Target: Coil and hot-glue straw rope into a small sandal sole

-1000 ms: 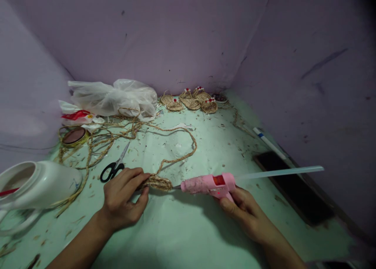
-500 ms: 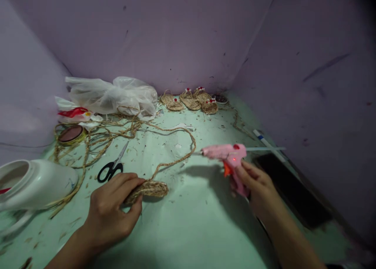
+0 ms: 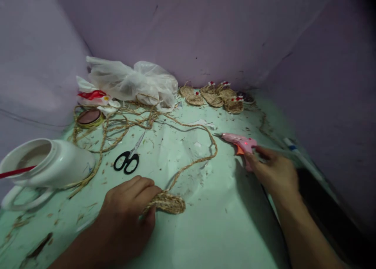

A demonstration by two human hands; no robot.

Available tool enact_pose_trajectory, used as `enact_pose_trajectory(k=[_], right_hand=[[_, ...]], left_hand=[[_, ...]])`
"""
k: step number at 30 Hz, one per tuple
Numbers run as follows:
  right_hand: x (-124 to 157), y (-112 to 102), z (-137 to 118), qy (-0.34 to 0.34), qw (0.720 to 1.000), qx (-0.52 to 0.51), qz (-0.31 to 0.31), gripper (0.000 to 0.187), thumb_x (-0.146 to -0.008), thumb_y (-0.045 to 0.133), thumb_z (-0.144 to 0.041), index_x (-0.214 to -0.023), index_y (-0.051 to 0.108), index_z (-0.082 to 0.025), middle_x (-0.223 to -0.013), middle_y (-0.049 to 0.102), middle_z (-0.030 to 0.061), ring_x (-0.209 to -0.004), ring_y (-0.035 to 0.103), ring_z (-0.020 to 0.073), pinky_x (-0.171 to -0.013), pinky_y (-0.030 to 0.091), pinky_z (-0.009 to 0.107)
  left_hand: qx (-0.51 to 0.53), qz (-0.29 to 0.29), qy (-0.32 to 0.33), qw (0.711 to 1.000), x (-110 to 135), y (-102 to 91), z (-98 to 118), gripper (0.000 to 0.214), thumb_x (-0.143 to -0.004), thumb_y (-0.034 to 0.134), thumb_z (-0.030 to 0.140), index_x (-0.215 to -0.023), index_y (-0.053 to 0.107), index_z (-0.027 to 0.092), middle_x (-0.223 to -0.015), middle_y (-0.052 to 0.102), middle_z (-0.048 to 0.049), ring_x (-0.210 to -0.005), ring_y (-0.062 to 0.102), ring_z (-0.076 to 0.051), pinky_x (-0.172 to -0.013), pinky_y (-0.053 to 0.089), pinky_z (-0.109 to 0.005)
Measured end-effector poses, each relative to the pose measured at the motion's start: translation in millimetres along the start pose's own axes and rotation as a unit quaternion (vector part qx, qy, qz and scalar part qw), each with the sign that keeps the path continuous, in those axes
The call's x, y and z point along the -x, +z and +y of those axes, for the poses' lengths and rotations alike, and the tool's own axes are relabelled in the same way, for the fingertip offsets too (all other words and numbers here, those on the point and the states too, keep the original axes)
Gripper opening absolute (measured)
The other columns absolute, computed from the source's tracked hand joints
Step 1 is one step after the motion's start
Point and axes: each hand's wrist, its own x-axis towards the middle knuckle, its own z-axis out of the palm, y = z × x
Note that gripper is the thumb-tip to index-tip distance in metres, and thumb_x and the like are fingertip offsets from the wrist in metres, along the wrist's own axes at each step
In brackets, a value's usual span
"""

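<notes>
My left hand (image 3: 127,206) is closed on a small oval coil of braided straw rope (image 3: 167,203) and presses it onto the pale green table (image 3: 205,230). From the coil the rope's loose length (image 3: 202,157) runs back toward a tangle at the far left. Farther right, my right hand (image 3: 272,171) grips the handle of a pink glue gun (image 3: 239,141), which lies low over the table with its nozzle pointing left and a red light on.
Black-handled scissors (image 3: 127,159) lie behind my left hand. A white jug (image 3: 47,167) lies on its side at the left, near a tape roll (image 3: 89,117) and a plastic bag (image 3: 132,83). Several small straw sandals (image 3: 216,96) sit by the back wall. A dark slab (image 3: 320,198) lies at the right.
My right hand has carried the glue gun away from the coil, up and to the right, and lowered it toward the table. My left hand stays on the coil. The view shifted left.
</notes>
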Motion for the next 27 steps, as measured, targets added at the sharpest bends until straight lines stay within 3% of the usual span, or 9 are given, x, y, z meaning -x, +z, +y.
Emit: enact_pose_trajectory(k=[3, 6, 8, 14, 16, 19, 21, 24, 27], right_hand=[[17.8, 3.5, -22.1, -0.143, 0.986, 0.046, 0.076, 0.018, -0.076, 0.066, -0.033, -0.088, 0.069, -0.020, -0.098, 0.066, 0.0100, -0.100, 0.058, 0.0285, -0.082, 0.047, 0.040], [31.5, 21.9, -44.2, -0.369, 0.919, 0.039, -0.131, 0.024, -0.086, 0.050, -0.014, -0.102, 0.067, -0.023, -0.106, 0.068, 0.0070, -0.103, 0.061, 0.0220, -0.092, 0.046, 0.040], [33.9, 39.2, -53.7, -0.443, 0.855, 0.070, -0.262, 0.040, -0.085, 0.042, -0.004, -0.114, 0.062, -0.022, -0.116, 0.067, 0.0081, -0.114, 0.056, 0.0226, -0.096, 0.045, 0.043], [23.9, 72.5, -57.1, -0.487, 0.756, 0.202, -0.388, 0.042, -0.084, 0.045, -0.006, -0.122, 0.059, -0.018, -0.127, 0.061, 0.0117, -0.129, 0.044, 0.0295, -0.105, 0.028, 0.060], [30.6, 71.7, -54.5, -0.490, 0.766, 0.183, -0.374, 0.040, -0.087, 0.045, -0.008, -0.124, 0.056, -0.020, -0.128, 0.060, 0.0119, -0.127, 0.046, 0.0282, -0.104, 0.032, 0.058], [56.3, 63.1, -48.4, -0.443, 0.861, 0.121, -0.219, 0.048, -0.088, 0.042, -0.006, -0.134, 0.043, -0.020, -0.127, 0.056, 0.0161, -0.122, 0.049, 0.0281, -0.095, 0.046, 0.050], [75.8, 55.9, -41.1, -0.418, 0.894, 0.086, -0.140, 0.050, -0.087, 0.045, -0.007, -0.134, 0.042, -0.022, -0.119, 0.057, 0.0148, -0.112, 0.055, 0.0273, -0.090, 0.050, 0.045], [94.1, 47.4, -21.9, -0.423, 0.894, 0.092, -0.118, 0.050, -0.085, 0.050, -0.006, -0.133, 0.042, -0.020, -0.114, 0.055, 0.0150, -0.107, 0.055, 0.0270, -0.087, 0.051, 0.043], [97.0, 37.7, 4.5, -0.444, 0.871, 0.138, -0.161, 0.049, -0.086, 0.050, -0.008, -0.134, 0.041, -0.015, -0.120, 0.053, 0.0188, -0.111, 0.052, 0.0298, -0.088, 0.051, 0.048]], left_hand=[[0.006, -0.043, -0.023, 0.999, 0.4, -2.4, 2.4, 0.027, -0.070, 0.048, 0.012, -0.091, 0.060, 0.024, -0.087, 0.064, -0.0018, -0.074, 0.060, -0.019, -0.061, 0.046, -0.033], [0.024, -0.066, -0.025, 0.997, 0.0, -4.2, 3.9, 0.026, -0.071, 0.046, 0.012, -0.089, 0.060, 0.023, -0.083, 0.063, -0.0019, -0.069, 0.058, -0.019, -0.058, 0.044, -0.033], [0.029, -0.065, -0.018, 0.997, -0.4, -5.3, 4.0, 0.025, -0.071, 0.046, 0.011, -0.089, 0.060, 0.022, -0.081, 0.062, -0.0022, -0.068, 0.056, -0.019, -0.057, 0.043, -0.034], [0.040, -0.038, 0.006, 0.998, 0.1, -11.0, -0.4, 0.026, -0.071, 0.047, 0.007, -0.090, 0.059, 0.021, -0.080, 0.061, -0.0031, -0.069, 0.057, -0.019, -0.057, 0.045, -0.033], [0.042, -0.035, 0.000, 0.998, 0.6, -12.8, -3.3, 0.026, -0.071, 0.048, 0.008, -0.091, 0.059, 0.021, -0.082, 0.062, -0.0029, -0.069, 0.057, -0.019, -0.057, 0.045, -0.033], [0.059, -0.034, -0.020, 0.997, 0.3, -13.8, -8.1, 0.027, -0.072, 0.050, 0.009, -0.093, 0.060, 0.022, -0.081, 0.062, -0.0015, -0.067, 0.057, -0.017, -0.056, 0.045, -0.031], [0.077, -0.027, -0.035, 0.996, -1.2, -13.9, -10.3, 0.029, -0.069, 0.051, 0.010, -0.094, 0.060, 0.023, -0.082, 0.063, -0.0008, -0.066, 0.057, -0.016, -0.055, 0.044, -0.030], [0.090, -0.022, -0.053, 0.994, -4.7, -15.2, -10.2, 0.031, -0.065, 0.052, 0.011, -0.092, 0.062, 0.023, -0.083, 0.064, -0.0001, -0.063, 0.058, -0.015, -0.053, 0.044, -0.028], [0.040, 0.004, -0.039, 0.998, -8.1, -18.0, -6.3, 0.029, -0.066, 0.052, 0.012, -0.089, 0.064, 0.022, -0.084, 0.066, -0.0011, -0.070, 0.062, -0.017, -0.059, 0.047, -0.029]])
